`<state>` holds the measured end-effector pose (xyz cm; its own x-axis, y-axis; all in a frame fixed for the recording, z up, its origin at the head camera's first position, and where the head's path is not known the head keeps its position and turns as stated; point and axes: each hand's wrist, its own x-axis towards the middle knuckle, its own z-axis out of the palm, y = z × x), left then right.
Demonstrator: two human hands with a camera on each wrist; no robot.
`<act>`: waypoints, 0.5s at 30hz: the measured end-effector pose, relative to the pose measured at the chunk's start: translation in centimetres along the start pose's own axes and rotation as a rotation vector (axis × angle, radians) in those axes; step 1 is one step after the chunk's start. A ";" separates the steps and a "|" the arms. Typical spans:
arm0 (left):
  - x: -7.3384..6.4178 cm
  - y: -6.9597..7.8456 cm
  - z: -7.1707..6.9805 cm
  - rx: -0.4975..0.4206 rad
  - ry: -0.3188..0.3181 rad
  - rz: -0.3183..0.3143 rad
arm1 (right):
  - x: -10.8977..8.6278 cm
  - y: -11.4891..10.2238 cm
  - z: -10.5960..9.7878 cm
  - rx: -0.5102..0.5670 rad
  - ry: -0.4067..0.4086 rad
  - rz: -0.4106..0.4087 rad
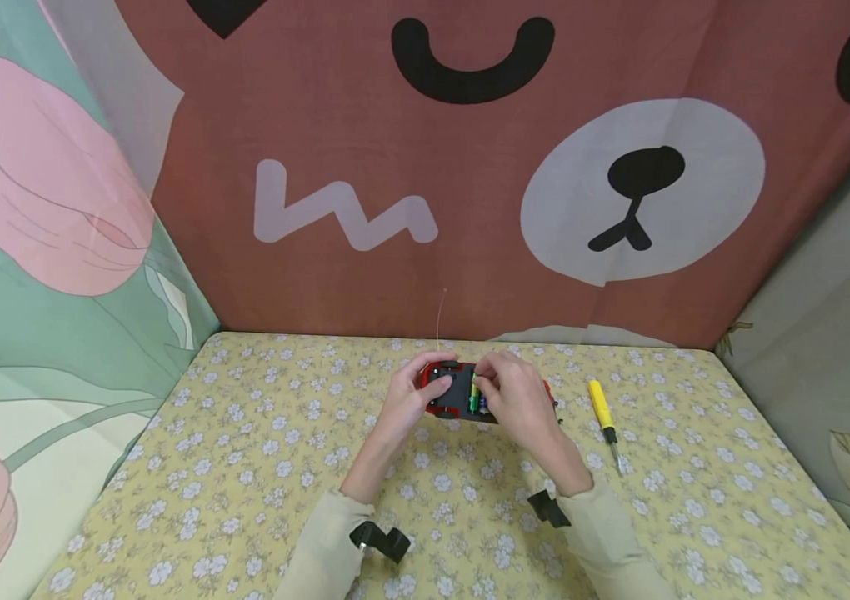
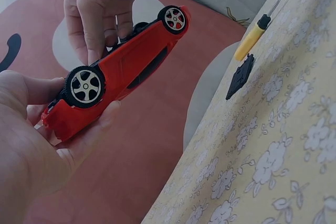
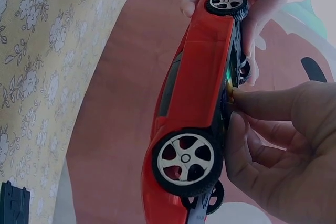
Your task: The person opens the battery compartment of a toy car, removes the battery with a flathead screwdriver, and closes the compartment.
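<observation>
A red toy car (image 1: 428, 375) is held upside down above the table, its dark underside (image 1: 457, 388) facing up. My left hand (image 1: 404, 398) grips one end of it, thumb on the underside and fingers around the body. Green batteries (image 1: 474, 400) lie in an opened compartment in the underside. With thumb and forefinger, my right hand (image 1: 518, 400) pinches at a battery there; its fingertips partly cover the compartment. In the right wrist view, the car's side (image 3: 197, 82) hides most of the batteries from sight.
A yellow-handled screwdriver (image 1: 601, 408) lies on the flowered tablecloth (image 1: 260, 467) to the right. Near it, in the left wrist view, is a small black plastic cover (image 2: 241, 77). A thin wire (image 1: 438, 321) rises behind the car. Printed curtains (image 1: 335, 283) stand behind the table.
</observation>
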<state>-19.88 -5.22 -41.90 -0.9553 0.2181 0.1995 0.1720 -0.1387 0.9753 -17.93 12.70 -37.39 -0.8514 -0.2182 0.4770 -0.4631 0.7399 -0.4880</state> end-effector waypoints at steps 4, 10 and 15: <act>0.0 0.0 0.0 0.001 -0.005 0.005 | 0.0 0.1 0.0 0.009 0.006 0.001; 0.0 0.1 0.0 -0.003 -0.004 0.008 | 0.0 0.2 0.0 0.022 0.013 0.001; 0.0 0.1 0.1 -0.005 0.001 0.004 | 0.0 0.2 -0.1 0.032 0.012 0.011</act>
<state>-19.80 -5.18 -41.82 -0.9549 0.2161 0.2037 0.1751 -0.1446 0.9739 -18.04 12.92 -37.45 -0.8537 -0.2023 0.4798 -0.4612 0.7217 -0.5162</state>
